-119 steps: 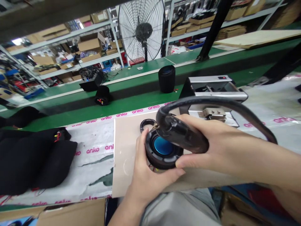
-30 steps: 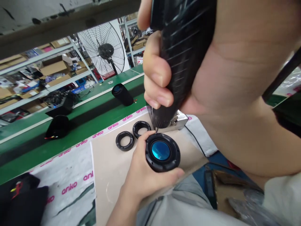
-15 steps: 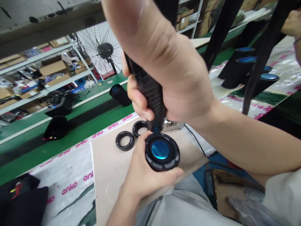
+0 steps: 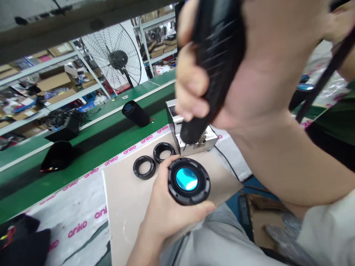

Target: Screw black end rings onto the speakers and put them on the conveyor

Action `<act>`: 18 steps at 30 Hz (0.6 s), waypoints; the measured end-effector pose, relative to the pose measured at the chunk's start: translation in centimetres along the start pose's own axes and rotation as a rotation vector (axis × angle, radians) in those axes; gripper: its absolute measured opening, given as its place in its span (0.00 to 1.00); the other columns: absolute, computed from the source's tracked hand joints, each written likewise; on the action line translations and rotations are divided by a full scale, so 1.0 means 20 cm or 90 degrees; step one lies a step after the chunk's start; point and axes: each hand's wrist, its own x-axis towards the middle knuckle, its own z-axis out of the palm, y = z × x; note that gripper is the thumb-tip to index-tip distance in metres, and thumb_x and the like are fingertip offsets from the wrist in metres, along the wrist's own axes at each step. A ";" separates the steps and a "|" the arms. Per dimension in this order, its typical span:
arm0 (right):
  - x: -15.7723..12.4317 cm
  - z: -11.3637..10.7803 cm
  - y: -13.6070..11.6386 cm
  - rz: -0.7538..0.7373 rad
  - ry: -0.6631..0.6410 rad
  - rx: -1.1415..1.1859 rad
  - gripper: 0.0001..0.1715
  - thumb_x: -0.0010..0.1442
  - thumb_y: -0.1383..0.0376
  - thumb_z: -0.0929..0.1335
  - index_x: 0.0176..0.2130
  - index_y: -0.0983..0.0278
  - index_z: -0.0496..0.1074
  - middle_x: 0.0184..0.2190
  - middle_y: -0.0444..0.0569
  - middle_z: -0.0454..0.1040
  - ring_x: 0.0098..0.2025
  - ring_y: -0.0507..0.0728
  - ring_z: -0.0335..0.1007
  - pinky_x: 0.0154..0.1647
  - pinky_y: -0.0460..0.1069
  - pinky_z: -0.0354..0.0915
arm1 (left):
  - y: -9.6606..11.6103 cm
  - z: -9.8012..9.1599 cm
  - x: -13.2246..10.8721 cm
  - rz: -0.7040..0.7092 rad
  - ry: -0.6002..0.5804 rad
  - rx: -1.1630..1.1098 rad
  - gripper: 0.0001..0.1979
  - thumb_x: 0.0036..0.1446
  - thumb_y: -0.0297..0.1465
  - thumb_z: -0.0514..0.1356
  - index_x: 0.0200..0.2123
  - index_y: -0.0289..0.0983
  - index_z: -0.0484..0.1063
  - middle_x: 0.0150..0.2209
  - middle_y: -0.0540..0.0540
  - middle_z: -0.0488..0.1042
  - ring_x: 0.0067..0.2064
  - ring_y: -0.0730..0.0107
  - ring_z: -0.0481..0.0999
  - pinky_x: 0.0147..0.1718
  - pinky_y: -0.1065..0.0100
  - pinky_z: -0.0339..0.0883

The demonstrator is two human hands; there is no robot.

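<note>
Background: shelving [image 4: 95,79] stacked with cardboard goods, a large caged fan [image 4: 118,59] in front. Worktop [image 4: 163,99]: green on the far side; white sheeting [image 4: 88,195] lettered "anko" on the near side, with a beige board [image 4: 124,203] laid over it.

Hands, two. Left hand [image 4: 165,207]: curved closed round the rim of a round speaker unit [image 4: 189,181], fingers at its left and far edges, thumb along the near edge. Right hand [image 4: 199,85]: raised, slightly blurred, fingers wrapped tightly round a black power driver [image 4: 219,62]; its thin bit [image 4: 185,147] points down at the unit's far rim, contact unclear.

Round speaker unit: black rim, shiny blue centre facing up; located above the right part of the beige board, whether resting on it cannot be told.

On the board, beyond the left hand: left ring [image 4: 135,168] and right ring [image 4: 156,152], both black, side by side. Behind the driver: one silver metal device [image 4: 199,148], a thin black cable [image 4: 226,160] beside it.

Containers: one open cardboard box [image 4: 57,81] on the shelving, contents too small to tell; one carton [image 4: 262,218], lower right, clear plastic [image 4: 288,232] at its near side.

Also: black cylinder [image 4: 135,113], blue end uppermost, on the green; black fabric bundle [image 4: 24,244] with red and yellow wires, lower left
</note>
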 end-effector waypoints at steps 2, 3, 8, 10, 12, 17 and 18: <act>0.00 -0.08 0.06 -0.066 0.118 -0.058 0.17 0.64 0.54 0.73 0.35 0.60 0.65 0.19 0.36 0.63 0.17 0.51 0.60 0.16 0.49 0.61 | -0.01 0.00 -0.01 -0.001 -0.006 -0.025 0.49 0.35 0.39 0.82 0.62 0.44 0.71 0.58 0.41 0.80 0.60 0.41 0.81 0.58 0.49 0.78; -0.01 -0.11 0.11 -0.089 0.176 -0.072 0.18 0.64 0.52 0.72 0.34 0.59 0.65 0.18 0.37 0.62 0.16 0.52 0.60 0.13 0.50 0.58 | -0.02 -0.01 -0.01 -0.006 -0.015 -0.030 0.49 0.36 0.39 0.83 0.63 0.44 0.71 0.58 0.41 0.80 0.60 0.43 0.82 0.57 0.50 0.79; -0.06 -0.20 0.31 -0.037 0.280 -0.146 0.34 0.55 0.38 0.77 0.28 0.60 0.63 0.16 0.40 0.63 0.15 0.50 0.58 0.14 0.50 0.53 | 0.00 -0.02 0.00 0.000 -0.051 -0.016 0.47 0.39 0.37 0.83 0.62 0.43 0.71 0.58 0.41 0.81 0.58 0.45 0.84 0.55 0.54 0.82; -0.08 -0.21 0.34 -0.005 0.280 -0.159 0.35 0.54 0.38 0.77 0.27 0.60 0.62 0.16 0.40 0.64 0.15 0.49 0.59 0.14 0.49 0.55 | 0.02 -0.02 0.01 0.005 -0.037 -0.019 0.46 0.37 0.37 0.83 0.60 0.42 0.72 0.56 0.41 0.81 0.57 0.45 0.84 0.54 0.54 0.82; -0.10 -0.22 0.36 0.024 0.276 -0.154 0.33 0.53 0.41 0.78 0.27 0.61 0.63 0.16 0.40 0.64 0.15 0.49 0.60 0.14 0.49 0.55 | 0.03 -0.02 0.01 0.000 -0.030 -0.024 0.46 0.35 0.37 0.83 0.59 0.42 0.71 0.55 0.41 0.81 0.56 0.46 0.84 0.54 0.54 0.82; -0.11 -0.21 0.27 0.075 0.258 -0.100 0.35 0.51 0.39 0.79 0.29 0.61 0.64 0.15 0.39 0.65 0.13 0.51 0.58 0.12 0.50 0.54 | 0.02 -0.02 0.03 -0.016 -0.055 -0.034 0.49 0.35 0.38 0.84 0.60 0.42 0.69 0.56 0.41 0.81 0.57 0.46 0.84 0.56 0.53 0.80; -0.11 -0.20 0.22 0.066 0.268 -0.091 0.35 0.49 0.38 0.79 0.30 0.60 0.65 0.15 0.38 0.65 0.13 0.51 0.59 0.12 0.50 0.55 | 0.02 -0.03 0.03 -0.014 -0.053 -0.033 0.50 0.34 0.39 0.85 0.61 0.42 0.69 0.57 0.41 0.80 0.58 0.45 0.83 0.57 0.52 0.79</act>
